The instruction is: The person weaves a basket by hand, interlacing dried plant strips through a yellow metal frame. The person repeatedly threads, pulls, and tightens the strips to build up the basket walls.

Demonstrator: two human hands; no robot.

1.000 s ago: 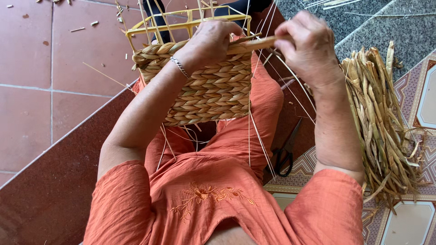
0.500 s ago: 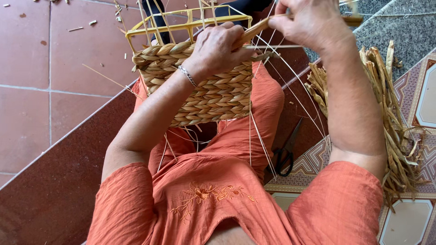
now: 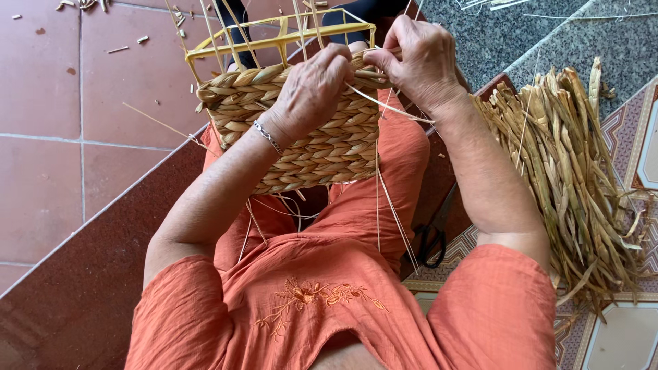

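- A half-woven basket [image 3: 301, 130] of plaited straw rests on the person's lap, its woven side facing up and its bare yellow wire frame [image 3: 274, 38] rising past the top edge
- The left hand [image 3: 312, 92] lies curled over the upper woven rim, fingers bent and pressing down on the plait
- The right hand [image 3: 418, 62] sits just beside it at the basket's upper right corner, fingers pinched shut on a thin pale straw strand [image 3: 384, 106] that runs down and to the right
- A pile of dried straw [image 3: 569, 178] lies on the floor, near the right arm
- Black scissors [image 3: 435, 236] lie on the floor between the right knee and the straw pile
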